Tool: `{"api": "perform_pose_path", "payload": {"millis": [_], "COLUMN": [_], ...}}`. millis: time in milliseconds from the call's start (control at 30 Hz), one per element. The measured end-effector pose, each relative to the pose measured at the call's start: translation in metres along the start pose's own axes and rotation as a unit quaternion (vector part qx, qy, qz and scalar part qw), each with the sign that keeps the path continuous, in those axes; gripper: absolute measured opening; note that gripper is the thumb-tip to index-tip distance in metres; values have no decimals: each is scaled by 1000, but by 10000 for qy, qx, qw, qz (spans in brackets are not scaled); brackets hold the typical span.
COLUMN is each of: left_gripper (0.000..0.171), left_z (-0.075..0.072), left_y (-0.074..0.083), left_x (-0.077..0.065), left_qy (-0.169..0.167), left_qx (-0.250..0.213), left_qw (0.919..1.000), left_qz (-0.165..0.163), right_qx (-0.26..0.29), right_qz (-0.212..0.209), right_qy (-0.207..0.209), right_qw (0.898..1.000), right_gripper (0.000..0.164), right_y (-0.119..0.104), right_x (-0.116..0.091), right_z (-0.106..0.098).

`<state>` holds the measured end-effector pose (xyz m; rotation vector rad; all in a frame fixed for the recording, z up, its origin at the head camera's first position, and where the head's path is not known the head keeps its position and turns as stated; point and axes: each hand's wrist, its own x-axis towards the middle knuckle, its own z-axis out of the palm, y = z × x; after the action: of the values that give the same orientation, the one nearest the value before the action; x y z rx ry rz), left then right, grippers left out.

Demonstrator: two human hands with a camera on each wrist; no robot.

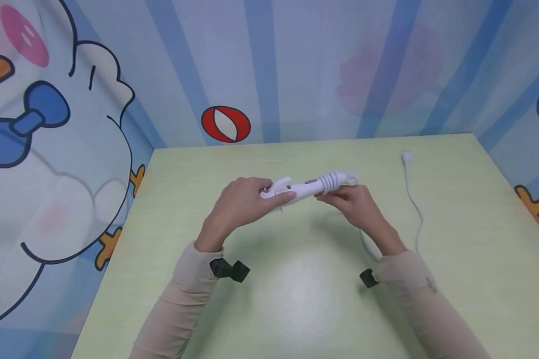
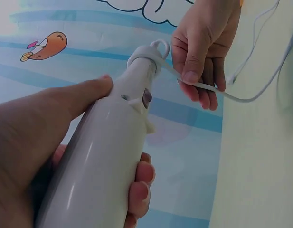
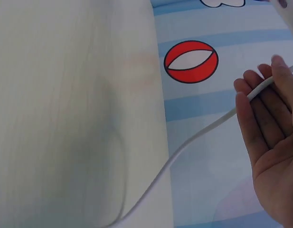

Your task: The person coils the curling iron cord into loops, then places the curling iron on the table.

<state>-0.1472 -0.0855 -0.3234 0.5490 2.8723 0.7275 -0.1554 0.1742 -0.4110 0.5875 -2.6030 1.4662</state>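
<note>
Held up over the table is a white curling iron, with a dark oval on its handle. My left hand grips it by the thicker end, thumb along the near side. In the left wrist view the fingers curl round the glossy white body. Several turns of white cord wrap the handle's far end, beside a small loop. My right hand pinches the cord between thumb and fingers close to that end. From there the cord runs down in a slack curve in the right wrist view.
The cord's plug lies near the back right of the pale green table, its lead trailing back toward the right forearm. A printed wall with blue stripes and cartoon figures stands behind the table.
</note>
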Motion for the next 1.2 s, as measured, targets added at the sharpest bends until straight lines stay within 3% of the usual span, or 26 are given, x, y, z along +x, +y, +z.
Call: {"api": "perform_pose_path", "payload": {"millis": [200,300,433,567,667,967,1200], "left_gripper": [46,44,45,47,48,45,46], "left_z": [-8,-11,-13,-12,-10,-2,6], "left_y": [0,0,3,7,12,19,17], "left_x": [-2,-3,-3,-3,-4,-4,1], "left_qy": [-253,-419,-611,-748,-852,-991,-1017], "left_qx": [196,302,545,991,1235,1513,1648], "left_qw": [9978,9956,9920,9868,9833,9810,9806], "left_qz": [573,785,963,1039,1027,696,303], "right_qx": [-45,-356,-559,-815,-1085,-1917,-2749], "right_qz": [-15,-577,-1316,-1006,-764,-944,-1072], "right_qy": [12,-181,-530,-775,-963,-965,-796], "right_qw": [10000,9975,9883,9885,9865,9721,9521], "right_gripper": [19,16,25,20,20,15,15], "right_y": [3,5,6,-1,-7,-27,-42], "right_x": [2,4,11,19,22,21,17], "right_z": [-8,-13,-22,-30,-34,-38,-31]}}
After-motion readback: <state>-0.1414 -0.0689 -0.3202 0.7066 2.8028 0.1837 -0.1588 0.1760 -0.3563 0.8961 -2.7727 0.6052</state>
